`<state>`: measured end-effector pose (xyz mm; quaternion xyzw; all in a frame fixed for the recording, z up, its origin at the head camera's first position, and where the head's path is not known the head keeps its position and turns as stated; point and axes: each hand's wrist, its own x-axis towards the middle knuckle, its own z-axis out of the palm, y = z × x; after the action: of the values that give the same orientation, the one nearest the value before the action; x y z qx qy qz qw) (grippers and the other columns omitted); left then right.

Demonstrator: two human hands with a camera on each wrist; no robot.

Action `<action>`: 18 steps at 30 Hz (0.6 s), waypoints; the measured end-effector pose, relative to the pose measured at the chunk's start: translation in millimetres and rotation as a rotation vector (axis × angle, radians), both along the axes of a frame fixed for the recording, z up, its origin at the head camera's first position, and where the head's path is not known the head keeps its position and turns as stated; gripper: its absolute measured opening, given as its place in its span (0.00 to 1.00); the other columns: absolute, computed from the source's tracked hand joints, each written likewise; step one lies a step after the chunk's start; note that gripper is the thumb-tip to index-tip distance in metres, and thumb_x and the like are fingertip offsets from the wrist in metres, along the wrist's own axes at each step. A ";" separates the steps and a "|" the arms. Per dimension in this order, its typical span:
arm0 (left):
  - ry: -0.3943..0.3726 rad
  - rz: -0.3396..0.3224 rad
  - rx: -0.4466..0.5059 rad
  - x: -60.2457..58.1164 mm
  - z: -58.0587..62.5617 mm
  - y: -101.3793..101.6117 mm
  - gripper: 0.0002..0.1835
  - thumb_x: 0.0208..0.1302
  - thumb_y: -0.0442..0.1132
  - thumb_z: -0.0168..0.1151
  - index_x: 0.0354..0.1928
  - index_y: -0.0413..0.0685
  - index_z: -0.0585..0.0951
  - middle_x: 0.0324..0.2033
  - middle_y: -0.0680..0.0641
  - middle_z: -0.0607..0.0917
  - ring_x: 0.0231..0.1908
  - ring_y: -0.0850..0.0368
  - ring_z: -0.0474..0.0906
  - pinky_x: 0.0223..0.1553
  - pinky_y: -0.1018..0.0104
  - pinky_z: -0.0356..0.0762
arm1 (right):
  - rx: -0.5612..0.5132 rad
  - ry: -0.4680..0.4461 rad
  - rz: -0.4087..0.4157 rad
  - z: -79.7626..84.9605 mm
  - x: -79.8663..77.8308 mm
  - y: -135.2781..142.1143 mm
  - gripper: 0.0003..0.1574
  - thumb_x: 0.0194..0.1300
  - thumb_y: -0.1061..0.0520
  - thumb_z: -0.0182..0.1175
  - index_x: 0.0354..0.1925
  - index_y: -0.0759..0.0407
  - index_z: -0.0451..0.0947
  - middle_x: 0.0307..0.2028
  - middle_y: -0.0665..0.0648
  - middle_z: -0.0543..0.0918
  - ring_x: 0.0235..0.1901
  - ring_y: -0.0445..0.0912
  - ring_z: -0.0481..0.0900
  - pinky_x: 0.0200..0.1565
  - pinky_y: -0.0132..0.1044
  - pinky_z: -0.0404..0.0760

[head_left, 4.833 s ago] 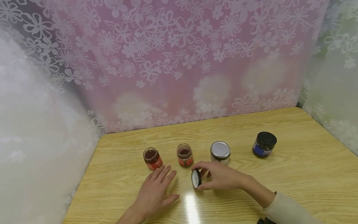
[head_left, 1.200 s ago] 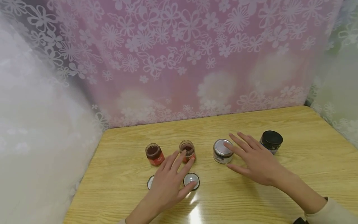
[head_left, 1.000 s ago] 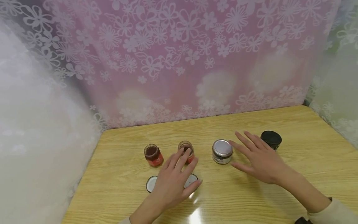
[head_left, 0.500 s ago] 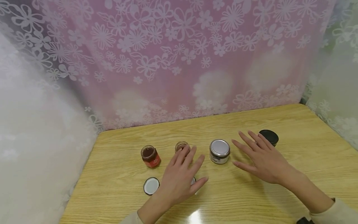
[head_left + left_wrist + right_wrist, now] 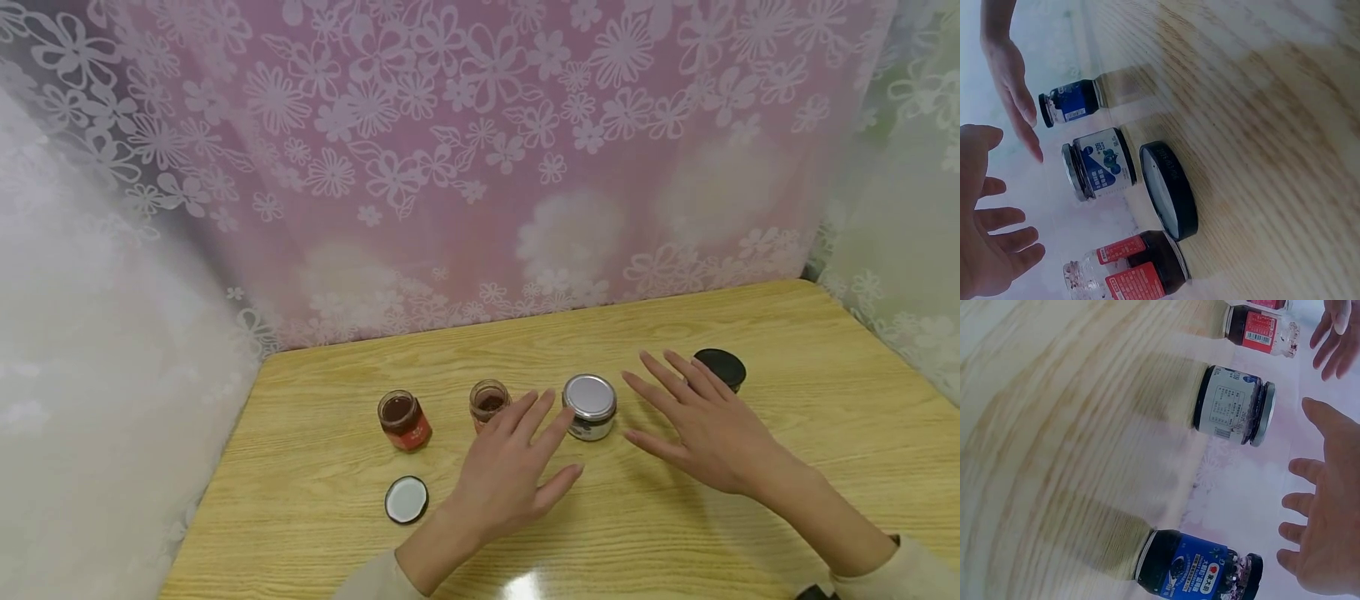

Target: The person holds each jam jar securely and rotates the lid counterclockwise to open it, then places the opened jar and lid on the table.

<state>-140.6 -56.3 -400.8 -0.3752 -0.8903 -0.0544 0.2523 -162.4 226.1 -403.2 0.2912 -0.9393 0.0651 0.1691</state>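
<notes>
My left hand (image 5: 513, 471), fingers spread, hovers in front of a silver-lidded jar (image 5: 590, 398) and overlaps an uncapped red-label jar (image 5: 487, 402). My right hand (image 5: 708, 433) is held with straight fingers to the right of the silver-lidded jar, partly covering a black-lidded jar (image 5: 722, 367). Neither hand holds anything. In the right wrist view the black-lidded jar shows a blue label (image 5: 1191, 565), and the silver-lidded one a pale label (image 5: 1227, 403). The left wrist view shows a black-rimmed lid (image 5: 1169, 190) on the table, hidden behind my left hand in the head view.
Another uncapped red-label jar (image 5: 405, 423) with dark contents stands at the left. In front of it a lid (image 5: 407, 500) lies with its white inside up. The wooden table (image 5: 315, 433) ends at a pink floral curtain (image 5: 480, 208).
The black lid that my right hand held upright several seconds ago has been let go. Since then my right hand has moved right, and my left hand has shifted rightward toward the silver-lidded jar.
</notes>
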 end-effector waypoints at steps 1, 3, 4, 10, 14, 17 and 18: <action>-0.006 -0.008 0.010 -0.5 -0.9 1.5 0.31 0.66 0.61 0.53 0.65 0.52 0.72 0.63 0.43 0.70 0.63 0.48 0.66 0.57 0.57 0.70 | -0.003 -0.001 -0.001 0.1 0.2 0.0 0.45 0.64 0.33 0.55 0.71 0.50 0.60 0.70 0.62 0.57 0.71 0.56 0.46 0.68 0.52 0.43; -0.037 -0.020 0.039 -0.8 -2.2 4.3 0.32 0.66 0.60 0.53 0.66 0.51 0.70 0.63 0.43 0.70 0.63 0.48 0.66 0.56 0.57 0.71 | -0.008 -0.003 0.000 0.1 0.3 -0.4 0.45 0.64 0.33 0.55 0.71 0.50 0.59 0.71 0.61 0.57 0.71 0.56 0.46 0.68 0.53 0.43; -0.058 -0.023 0.056 -1.0 -2.9 5.5 0.33 0.66 0.60 0.53 0.67 0.50 0.69 0.63 0.43 0.70 0.62 0.48 0.66 0.56 0.57 0.71 | -0.011 -0.003 0.001 0.2 0.4 -0.7 0.45 0.64 0.33 0.55 0.72 0.49 0.59 0.71 0.61 0.57 0.71 0.56 0.46 0.68 0.53 0.44; -0.193 -0.022 0.125 -3.1 -8.8 11.5 0.36 0.68 0.58 0.53 0.69 0.43 0.62 0.63 0.44 0.69 0.62 0.50 0.67 0.58 0.58 0.69 | -0.015 -0.024 -0.005 0.5 1.5 -3.9 0.44 0.65 0.33 0.55 0.72 0.49 0.59 0.71 0.60 0.56 0.71 0.55 0.46 0.68 0.52 0.43; -0.303 0.001 0.183 -6.0 -13.4 15.2 0.36 0.68 0.56 0.54 0.69 0.41 0.62 0.64 0.45 0.69 0.62 0.52 0.66 0.58 0.59 0.69 | -0.019 -0.040 -0.014 0.3 2.4 -7.1 0.43 0.65 0.33 0.54 0.72 0.48 0.59 0.71 0.59 0.57 0.70 0.57 0.50 0.67 0.54 0.47; -0.426 0.032 0.230 -8.3 -16.8 18.0 0.37 0.68 0.56 0.54 0.70 0.41 0.61 0.65 0.45 0.68 0.63 0.52 0.65 0.59 0.58 0.68 | -0.027 -0.036 -0.016 -0.6 2.9 -9.2 0.43 0.64 0.33 0.54 0.71 0.47 0.60 0.70 0.58 0.59 0.69 0.58 0.53 0.65 0.55 0.52; -0.472 0.044 0.247 -9.1 -17.8 19.0 0.37 0.68 0.56 0.54 0.70 0.41 0.60 0.65 0.45 0.67 0.64 0.52 0.64 0.59 0.58 0.67 | -0.028 -0.034 -0.018 -1.0 3.3 -9.5 0.43 0.64 0.32 0.55 0.71 0.46 0.60 0.70 0.58 0.59 0.69 0.58 0.53 0.65 0.56 0.53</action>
<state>-149.7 -37.3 -418.6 -0.2993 -0.9190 -0.2429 0.0828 -159.1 216.5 -404.2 0.2793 -0.9436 0.0815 0.1578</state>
